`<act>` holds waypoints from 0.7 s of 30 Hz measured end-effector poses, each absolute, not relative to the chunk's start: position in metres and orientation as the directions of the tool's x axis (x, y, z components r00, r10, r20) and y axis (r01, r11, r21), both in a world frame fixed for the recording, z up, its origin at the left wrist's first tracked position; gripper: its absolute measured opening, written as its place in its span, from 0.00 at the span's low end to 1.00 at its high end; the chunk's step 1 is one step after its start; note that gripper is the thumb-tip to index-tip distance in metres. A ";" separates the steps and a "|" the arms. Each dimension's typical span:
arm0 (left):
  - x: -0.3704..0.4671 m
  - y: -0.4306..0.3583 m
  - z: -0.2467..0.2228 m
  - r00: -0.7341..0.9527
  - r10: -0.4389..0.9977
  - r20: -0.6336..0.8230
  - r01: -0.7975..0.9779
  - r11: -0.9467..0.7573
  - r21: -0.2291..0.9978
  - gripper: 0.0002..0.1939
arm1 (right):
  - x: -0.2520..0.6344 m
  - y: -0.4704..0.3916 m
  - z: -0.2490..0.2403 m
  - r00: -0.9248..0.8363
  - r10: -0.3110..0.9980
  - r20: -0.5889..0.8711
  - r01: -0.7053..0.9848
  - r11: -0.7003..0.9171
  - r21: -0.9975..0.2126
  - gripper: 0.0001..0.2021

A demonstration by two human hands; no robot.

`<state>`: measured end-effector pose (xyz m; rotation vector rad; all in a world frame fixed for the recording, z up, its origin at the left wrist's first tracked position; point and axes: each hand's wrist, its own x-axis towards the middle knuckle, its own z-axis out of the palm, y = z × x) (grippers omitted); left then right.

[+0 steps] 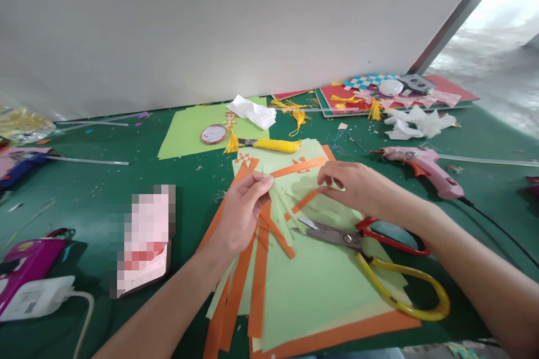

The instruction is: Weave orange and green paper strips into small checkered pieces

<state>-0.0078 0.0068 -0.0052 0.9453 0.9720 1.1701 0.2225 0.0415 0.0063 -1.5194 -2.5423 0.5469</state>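
My left hand [243, 214] is closed in a pinch on several narrow paper strips, pale green ones [279, 207] and orange ones among them. With thumb and fingertips, my right hand [347, 180] grips the upper end of a short orange paper strip [304, 205]. Beneath both hands lie pale green sheets [311, 286], with longer orange strips [258, 280] fanned out under my left wrist. Large scissors [347, 238] with one red and one yellow handle rest partly open on the sheets, below my right hand. Small orange-and-green woven pieces [301, 164] lie just beyond the hands.
A yellow cutter [278, 145], a round tin lid [214, 134] and crumpled white paper [253, 112] lie behind. On the right is a pink glue gun [425, 165] with a cord. A blurred phone [145, 241] and a white adapter [40, 296] are at left.
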 end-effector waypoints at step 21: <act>-0.006 0.006 -0.003 0.128 0.984 -0.123 -0.257 0.153 0.954 0.13 | 0.217 0.026 0.025 -0.489 0.773 -0.405 0.859 0.343 -0.380 0.05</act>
